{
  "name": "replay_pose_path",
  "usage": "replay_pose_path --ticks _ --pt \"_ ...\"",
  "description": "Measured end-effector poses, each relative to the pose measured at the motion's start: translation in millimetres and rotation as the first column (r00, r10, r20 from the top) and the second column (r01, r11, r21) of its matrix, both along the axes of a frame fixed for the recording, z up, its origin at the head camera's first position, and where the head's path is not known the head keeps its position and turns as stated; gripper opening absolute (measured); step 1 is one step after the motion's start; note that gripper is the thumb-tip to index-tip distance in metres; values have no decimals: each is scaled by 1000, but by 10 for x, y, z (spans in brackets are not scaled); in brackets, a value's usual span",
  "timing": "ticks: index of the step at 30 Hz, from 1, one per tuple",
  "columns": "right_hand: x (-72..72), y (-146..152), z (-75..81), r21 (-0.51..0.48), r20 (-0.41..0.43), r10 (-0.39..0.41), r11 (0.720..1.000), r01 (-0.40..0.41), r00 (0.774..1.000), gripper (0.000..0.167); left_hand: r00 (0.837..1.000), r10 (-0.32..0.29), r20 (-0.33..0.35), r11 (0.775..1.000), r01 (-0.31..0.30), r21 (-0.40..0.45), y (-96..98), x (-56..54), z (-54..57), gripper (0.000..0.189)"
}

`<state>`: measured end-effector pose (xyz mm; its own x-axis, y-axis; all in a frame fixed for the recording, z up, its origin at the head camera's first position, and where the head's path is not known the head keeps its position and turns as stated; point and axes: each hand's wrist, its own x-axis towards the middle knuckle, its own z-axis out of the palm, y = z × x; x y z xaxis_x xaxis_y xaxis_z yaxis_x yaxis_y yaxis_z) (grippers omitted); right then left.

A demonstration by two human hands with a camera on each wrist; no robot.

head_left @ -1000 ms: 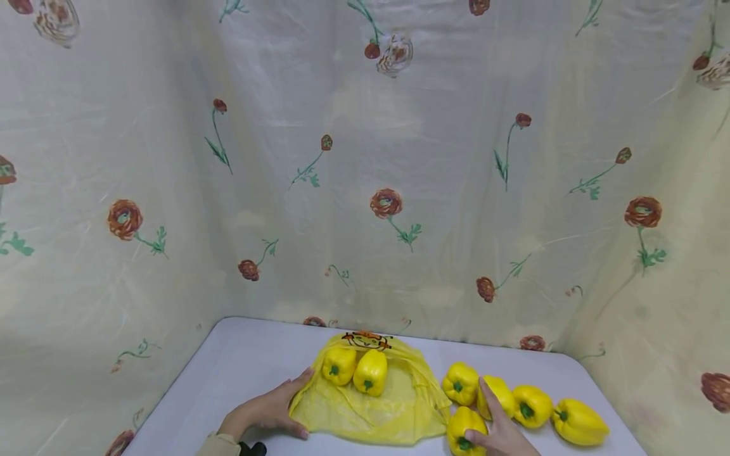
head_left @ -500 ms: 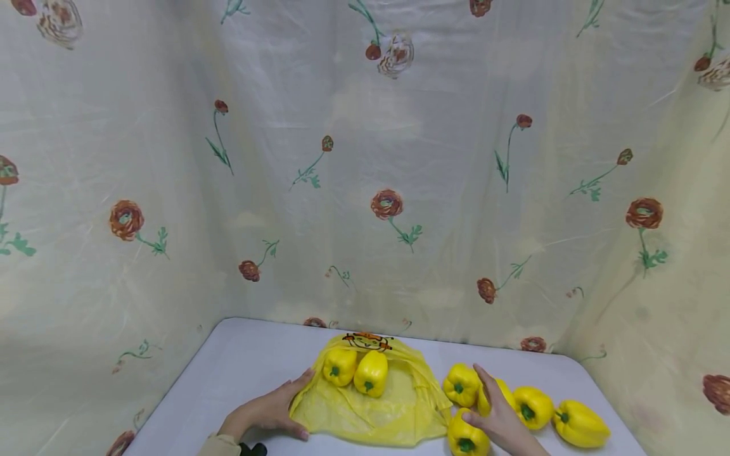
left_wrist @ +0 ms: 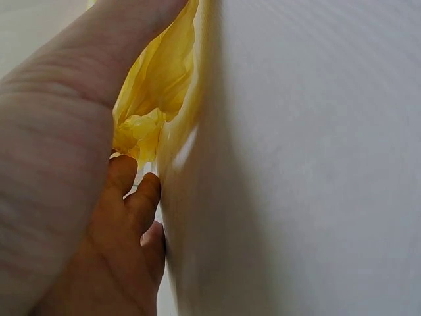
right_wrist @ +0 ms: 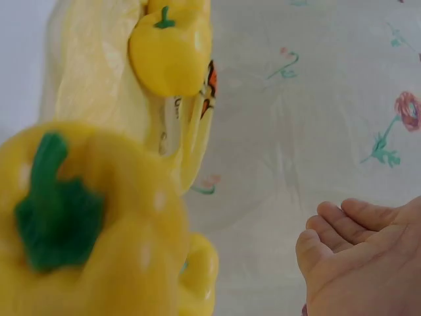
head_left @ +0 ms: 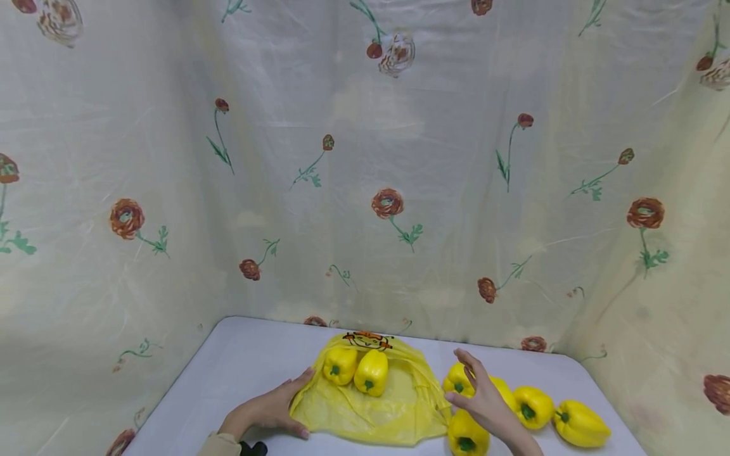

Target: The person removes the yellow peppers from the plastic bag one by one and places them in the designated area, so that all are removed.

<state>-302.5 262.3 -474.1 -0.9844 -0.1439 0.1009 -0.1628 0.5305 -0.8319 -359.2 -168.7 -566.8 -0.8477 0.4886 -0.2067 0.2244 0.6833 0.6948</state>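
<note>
A yellow plastic bag [head_left: 371, 423] lies with its mouth spread toward me in the head view. Two yellow bell peppers [head_left: 372, 373] sit at its opening. My left hand [head_left: 275, 406] rests against the bag's left edge, thumb and fingers spread apart; the left wrist view shows fingers [left_wrist: 122, 174] beside the yellow plastic. Above the loose peppers right of the bag, my right hand [head_left: 483, 400] holds nothing, its thumb and fingers apart. It partly covers the back pepper [head_left: 455, 380] and another behind the wrist. The front pepper [head_left: 469, 437] looms large in the right wrist view.
Farther right on the white table [head_left: 256, 354] lie two more yellow peppers, one upright-looking [head_left: 533, 407] and one on its side [head_left: 580, 423]. A floral curtain [head_left: 365, 253] hangs behind the table and at both sides.
My right hand has moved off the front pepper, up and to the left, and now hovers over the loose peppers. The left hand, bag and peppers have stayed put.
</note>
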Motion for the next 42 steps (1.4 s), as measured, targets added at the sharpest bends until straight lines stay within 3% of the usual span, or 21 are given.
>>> replay_pose_path --ticks 16,42 --pt "-100 -414 -49 -140 -18 68 988 -69 998 81 1000 3 5 1000 -3 -17 7 0 14 123" --pt "-392 -848 -168 -236 12 44 971 -40 999 79 1000 -25 -15 1000 25 0 6 52 65 121"
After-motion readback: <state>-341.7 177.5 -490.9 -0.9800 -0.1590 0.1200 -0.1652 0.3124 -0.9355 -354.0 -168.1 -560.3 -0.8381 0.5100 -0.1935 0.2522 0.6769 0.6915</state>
